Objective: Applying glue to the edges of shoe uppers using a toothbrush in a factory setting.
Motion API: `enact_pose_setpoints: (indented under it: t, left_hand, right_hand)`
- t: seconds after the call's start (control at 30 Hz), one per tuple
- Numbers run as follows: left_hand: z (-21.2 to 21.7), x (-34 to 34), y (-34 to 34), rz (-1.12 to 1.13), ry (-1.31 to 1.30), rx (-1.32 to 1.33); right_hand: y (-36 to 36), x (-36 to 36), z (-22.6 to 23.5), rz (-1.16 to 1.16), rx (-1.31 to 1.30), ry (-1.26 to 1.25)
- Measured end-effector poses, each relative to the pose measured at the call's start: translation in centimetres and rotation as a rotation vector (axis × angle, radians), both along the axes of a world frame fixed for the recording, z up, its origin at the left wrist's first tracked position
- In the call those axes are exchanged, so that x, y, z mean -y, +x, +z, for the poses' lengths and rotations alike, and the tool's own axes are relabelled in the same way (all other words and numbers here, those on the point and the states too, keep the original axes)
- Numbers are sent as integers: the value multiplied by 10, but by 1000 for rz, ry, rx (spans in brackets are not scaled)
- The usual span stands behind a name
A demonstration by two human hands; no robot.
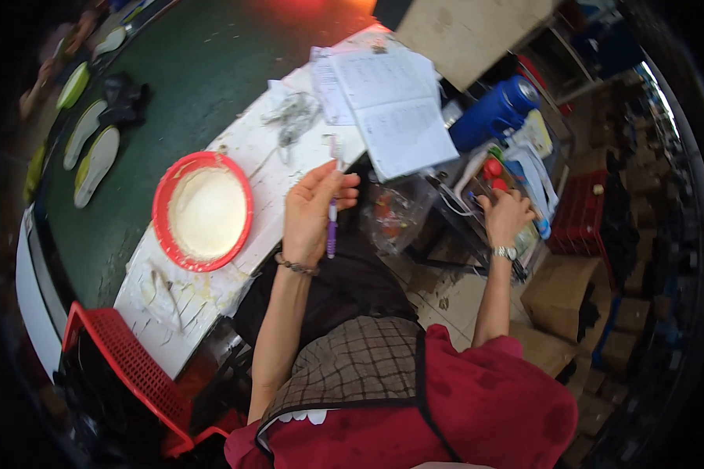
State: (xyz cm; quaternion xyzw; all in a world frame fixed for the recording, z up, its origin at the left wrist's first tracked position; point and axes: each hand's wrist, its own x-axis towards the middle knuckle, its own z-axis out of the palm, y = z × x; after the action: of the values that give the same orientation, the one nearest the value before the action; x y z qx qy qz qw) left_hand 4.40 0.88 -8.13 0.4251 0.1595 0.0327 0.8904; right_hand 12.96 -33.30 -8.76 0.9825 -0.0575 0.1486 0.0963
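My left hand [313, 207] is closed around a toothbrush [332, 227] with a purple and white handle, its bristle end pointing away from me. Left of it, a red bowl [249, 211] of thick cream-coloured paste [207, 213] stands on a white, paste-smeared board [278, 176]. My right hand [510, 219], a watch on its wrist, reaches over a cluttered small side table, thumb and fingers apart. Close to those fingers lie red round things [493, 168] and a clear plastic wrapping. Whether the fingertips touch anything there I cannot make out.
An open notebook [399, 109] lies on the board's far end, beside a blue bottle [497, 113]. Shoe soles [98, 166] rest on the green belt [164, 86] at left. A red plastic chair [133, 363] is at lower left; cardboard boxes [567, 297] stand at right.
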Motion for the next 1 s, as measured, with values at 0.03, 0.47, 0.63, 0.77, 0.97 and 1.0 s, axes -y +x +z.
enact_pose_setpoints:
  t: [0.03,0.47,0.63,0.77,0.97,1.0]
  left_hand:
    - [3,4,3,18,-21,-2]
    - [62,-31,2,264,128,89]
    - [70,-50,-4,286,223,64]
    - [72,-62,-4,244,216,70]
    - [78,-79,-10,289,315,102]
    - [83,-77,-6,307,338,122]
  right_hand:
    - [-1,-19,17,168,96,116]
    - [-58,-233,69,794,-790,1595]
    - [-60,-242,65,894,-706,1583]
    - [-60,-243,74,811,-862,1761]
    - [-61,-256,80,877,-921,1737]
    - [-60,-256,83,908,-948,1728]
